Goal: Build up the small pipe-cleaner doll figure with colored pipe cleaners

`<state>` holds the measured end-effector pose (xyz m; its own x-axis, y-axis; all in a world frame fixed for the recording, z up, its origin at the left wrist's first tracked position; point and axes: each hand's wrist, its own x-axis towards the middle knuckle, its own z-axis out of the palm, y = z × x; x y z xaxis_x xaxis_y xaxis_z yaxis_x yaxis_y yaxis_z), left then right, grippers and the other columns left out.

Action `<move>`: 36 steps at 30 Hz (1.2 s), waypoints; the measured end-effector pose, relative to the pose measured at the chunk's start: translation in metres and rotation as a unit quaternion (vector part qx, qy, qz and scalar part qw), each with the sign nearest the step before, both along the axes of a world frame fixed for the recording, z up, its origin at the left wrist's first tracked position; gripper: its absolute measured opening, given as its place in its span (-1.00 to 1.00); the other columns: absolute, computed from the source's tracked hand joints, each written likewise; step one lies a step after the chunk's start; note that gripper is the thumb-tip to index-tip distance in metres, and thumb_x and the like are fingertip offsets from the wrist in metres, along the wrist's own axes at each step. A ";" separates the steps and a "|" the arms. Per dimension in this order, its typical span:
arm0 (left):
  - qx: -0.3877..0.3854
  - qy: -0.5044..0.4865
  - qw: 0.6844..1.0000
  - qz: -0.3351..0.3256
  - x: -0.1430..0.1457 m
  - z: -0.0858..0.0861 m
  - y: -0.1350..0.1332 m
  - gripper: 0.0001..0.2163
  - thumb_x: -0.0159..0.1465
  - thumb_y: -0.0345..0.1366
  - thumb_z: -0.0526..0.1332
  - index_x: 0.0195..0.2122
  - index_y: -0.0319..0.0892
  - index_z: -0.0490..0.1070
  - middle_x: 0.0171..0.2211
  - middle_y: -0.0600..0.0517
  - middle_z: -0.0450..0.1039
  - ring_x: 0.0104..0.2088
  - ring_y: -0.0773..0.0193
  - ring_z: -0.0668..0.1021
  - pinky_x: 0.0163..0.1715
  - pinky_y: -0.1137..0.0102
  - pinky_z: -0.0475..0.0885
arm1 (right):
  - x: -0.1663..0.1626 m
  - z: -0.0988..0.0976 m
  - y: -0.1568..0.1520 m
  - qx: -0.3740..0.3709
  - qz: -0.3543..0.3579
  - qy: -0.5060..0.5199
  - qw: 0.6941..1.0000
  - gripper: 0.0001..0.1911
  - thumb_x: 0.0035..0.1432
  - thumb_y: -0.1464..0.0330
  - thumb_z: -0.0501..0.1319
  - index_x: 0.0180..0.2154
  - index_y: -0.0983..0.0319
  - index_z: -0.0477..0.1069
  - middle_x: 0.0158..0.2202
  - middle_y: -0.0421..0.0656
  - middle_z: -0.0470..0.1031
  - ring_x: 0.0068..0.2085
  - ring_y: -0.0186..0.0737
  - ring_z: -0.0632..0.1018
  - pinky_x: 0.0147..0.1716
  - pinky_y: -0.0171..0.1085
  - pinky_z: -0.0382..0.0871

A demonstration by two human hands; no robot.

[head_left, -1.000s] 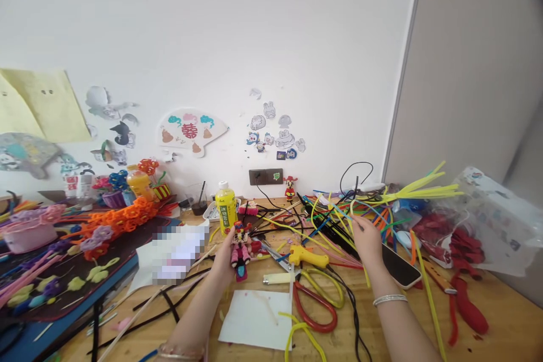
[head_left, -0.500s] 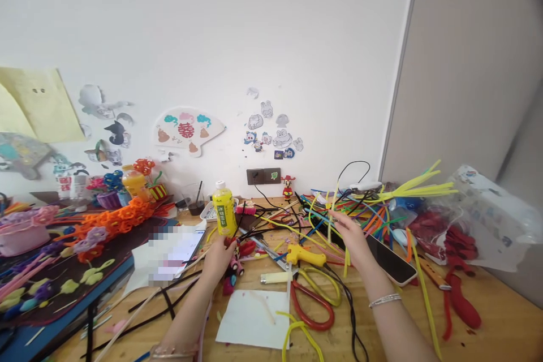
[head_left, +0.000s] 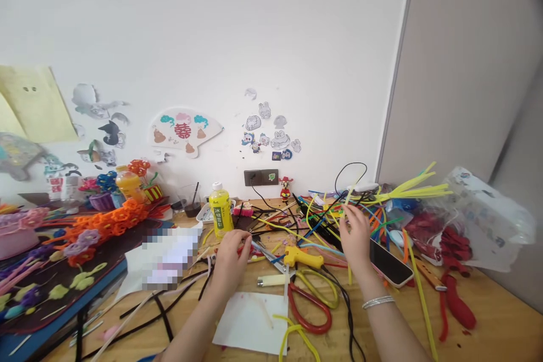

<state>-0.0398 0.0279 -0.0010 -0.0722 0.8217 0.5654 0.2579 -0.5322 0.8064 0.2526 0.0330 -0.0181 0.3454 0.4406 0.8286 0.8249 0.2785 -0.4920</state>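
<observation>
My right hand (head_left: 355, 237) is closed, its fingertips pinching a pale yellow pipe cleaner (head_left: 349, 194) that points up above them. My left hand (head_left: 232, 257) is over the middle of the table, just in front of the yellow drink bottle (head_left: 219, 215). Its fingers are curled down and turned away from me, so what they hold is hidden. Between my hands lie a yellow glue gun (head_left: 303, 257), scissors with red and yellow handles (head_left: 314, 308) and a pale lighter (head_left: 272, 280). A white paper sheet (head_left: 241, 322) lies nearest me, with a bent yellow pipe cleaner (head_left: 299, 330) across its edge.
A heap of coloured pipe cleaners (head_left: 322, 218) and a dark phone (head_left: 392, 264) lie by my right hand. Orange pipe-cleaner flowers (head_left: 102, 229) cover the dark mat at left. Red balloons (head_left: 460, 302) and a clear bag (head_left: 494, 218) are at right. Black cables cross the table.
My left hand has lifted and moved right, and the small pink and black figure beneath it no longer shows. My right hand has shifted slightly right with the pale pipe cleaner.
</observation>
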 end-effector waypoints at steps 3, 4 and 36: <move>-0.008 0.012 1.000 -0.007 0.005 -0.003 -0.002 -0.98 0.02 -0.31 0.25 -0.52 -0.09 0.46 -0.46 -0.03 0.41 -0.32 0.09 0.40 -0.22 0.35 0.24 | -0.010 0.008 -0.008 0.029 0.049 0.041 0.998 -0.68 0.13 0.31 0.01 -0.17 0.27 0.43 -0.17 0.02 0.38 -0.11 -0.09 0.38 -0.08 -0.11 0.25; -0.010 0.020 1.000 -0.006 0.007 -0.004 -0.002 -0.96 0.04 -0.29 0.24 -0.51 -0.09 0.46 -0.46 -0.03 0.42 -0.33 0.09 0.40 -0.24 0.35 0.25 | -0.015 0.010 -0.010 0.026 0.082 0.050 0.995 -0.70 0.13 0.29 0.03 -0.20 0.26 0.43 -0.18 -0.01 0.38 -0.16 -0.12 0.40 -0.11 -0.14 0.28; -0.192 -0.210 0.922 -0.264 0.018 0.000 -0.014 -0.61 0.10 0.00 0.15 -0.36 -0.31 0.45 -0.51 -0.08 0.50 -0.55 0.29 0.46 -0.54 0.41 0.31 | -0.051 0.024 -0.036 0.038 0.180 0.253 0.950 -0.73 0.11 0.19 0.10 -0.31 0.27 0.37 -0.39 -0.06 0.50 -0.40 -0.18 0.49 -0.35 -0.20 0.37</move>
